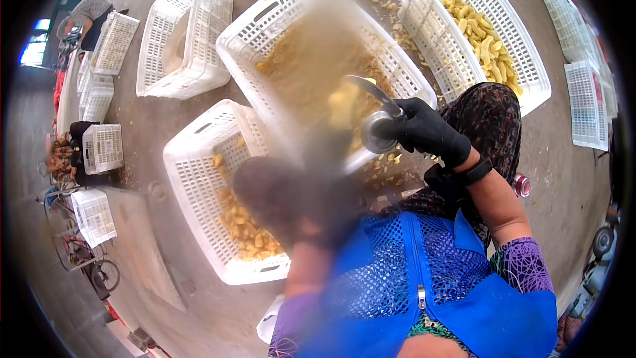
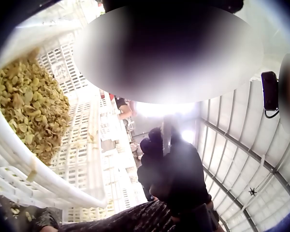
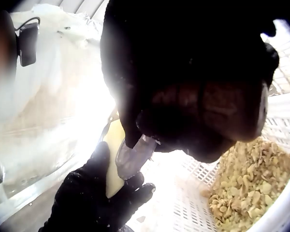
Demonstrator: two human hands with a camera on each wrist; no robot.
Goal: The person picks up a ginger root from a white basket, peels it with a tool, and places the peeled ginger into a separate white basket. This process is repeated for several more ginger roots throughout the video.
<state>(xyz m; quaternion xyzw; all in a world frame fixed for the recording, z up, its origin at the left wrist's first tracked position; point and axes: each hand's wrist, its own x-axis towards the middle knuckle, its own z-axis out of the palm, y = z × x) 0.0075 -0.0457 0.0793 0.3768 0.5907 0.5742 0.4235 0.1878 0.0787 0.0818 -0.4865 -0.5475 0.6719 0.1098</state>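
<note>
A curved knife (image 1: 372,89) with a round metal butt is gripped in my black-gloved right hand (image 1: 427,129). Its brown handle lies inside the curled fingers in the right wrist view, where the shiny blade (image 3: 135,157) overlaps a pale yellow fruit piece (image 3: 114,164). My gloved left hand (image 3: 89,195) holds that piece between thumb and fingers. In the head view a smudge blurs the left hand (image 1: 324,152) and the yellow piece. Both hands are over the near end of a white crate (image 1: 265,16) with peelings (image 1: 278,50) in it.
A crate (image 1: 189,152) of yellow pieces stands at my left, another (image 1: 530,59) at the right. A further white crate (image 1: 159,43) stands far left. Scraps (image 1: 397,33) litter the concrete floor. Stacked crates (image 1: 109,46) and other people line the left side.
</note>
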